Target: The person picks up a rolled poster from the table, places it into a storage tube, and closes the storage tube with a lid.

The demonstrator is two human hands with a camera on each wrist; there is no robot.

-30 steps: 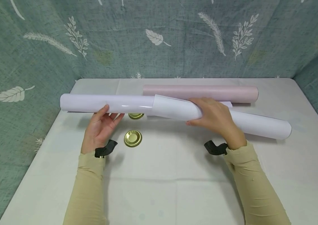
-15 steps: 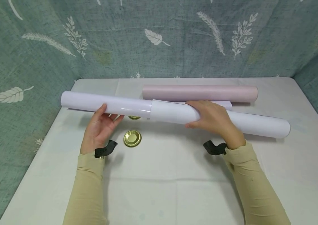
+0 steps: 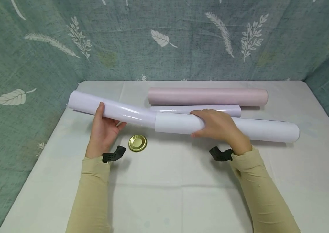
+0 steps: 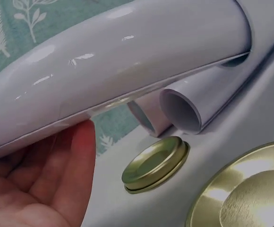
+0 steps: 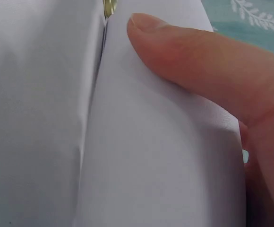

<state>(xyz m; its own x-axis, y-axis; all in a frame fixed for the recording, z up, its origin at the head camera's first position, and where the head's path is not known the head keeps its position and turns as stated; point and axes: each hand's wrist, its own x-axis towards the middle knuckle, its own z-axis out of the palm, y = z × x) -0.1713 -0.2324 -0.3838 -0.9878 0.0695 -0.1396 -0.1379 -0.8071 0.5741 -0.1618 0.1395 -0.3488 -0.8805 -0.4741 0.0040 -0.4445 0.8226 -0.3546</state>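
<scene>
Green leaf-print cloth (image 3: pixel 181 64) hung behind and beside a pale worktop (image 3: pixel 164 200), where a pink roll (image 3: pixel 208 97) lay at the back with a slim roll (image 3: pixel 179 109) just in front of it. Nearer, the right hand (image 3: pixel 218 126) had its fingers clamped over the white roll (image 3: pixel 269 130), which stretched off to the right. The left hand (image 3: pixel 103 132) gripped the glossy roll (image 3: pixel 123 111), thumb on the near side and fingers underneath; the roll's right end appeared to sit inside the white roll's mouth. One lid (image 3: pixel 137 143) lay just right of that hand, and the left wrist view showed a second lid (image 4: pixel 156 163) beyond it. Both held rolls looked light, thin-walled and springy, likely to crease if squeezed. The glossy roll bowed along its length, and its sheen suggested a slippery skin, so a loose, wrapping hold near the joint seemed safest, supporting it from below.
</scene>
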